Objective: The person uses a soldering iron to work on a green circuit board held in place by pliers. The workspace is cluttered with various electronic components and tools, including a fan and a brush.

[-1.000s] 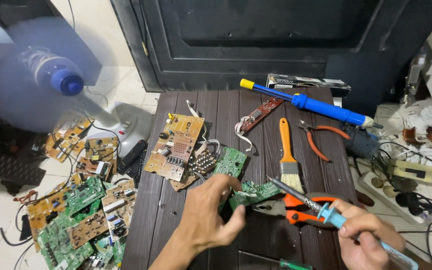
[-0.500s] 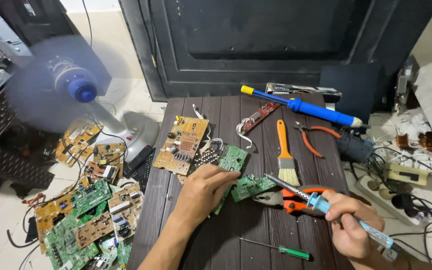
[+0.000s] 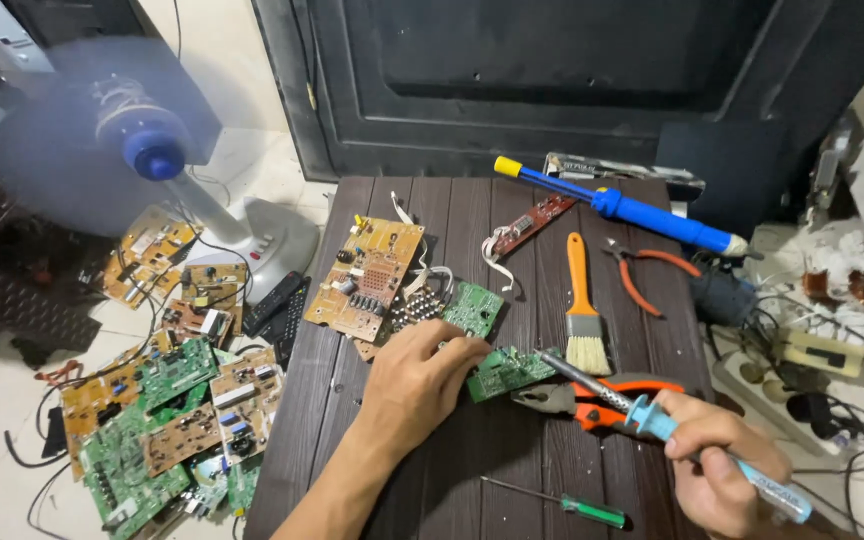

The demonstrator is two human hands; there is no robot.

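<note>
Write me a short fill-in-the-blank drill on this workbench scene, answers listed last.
1. The right hand holds a light blue ____ whose tip rests at the small green circuit board.
2. The left hand steadies that board on the dark ____ table.
3. The paintbrush has an ____ handle.
4. A green-handled ____ lies near the table's front edge.

Missing words: soldering iron; wooden; orange; screwdriver

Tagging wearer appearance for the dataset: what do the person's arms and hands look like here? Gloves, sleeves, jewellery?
Both are bare. The left hand and its forearm show no glove, sleeve, watch or ring. The right hand is also ungloved, with no ring visible; its wrist is cut off at the frame edge, so a sleeve or watch there cannot be told.
</note>
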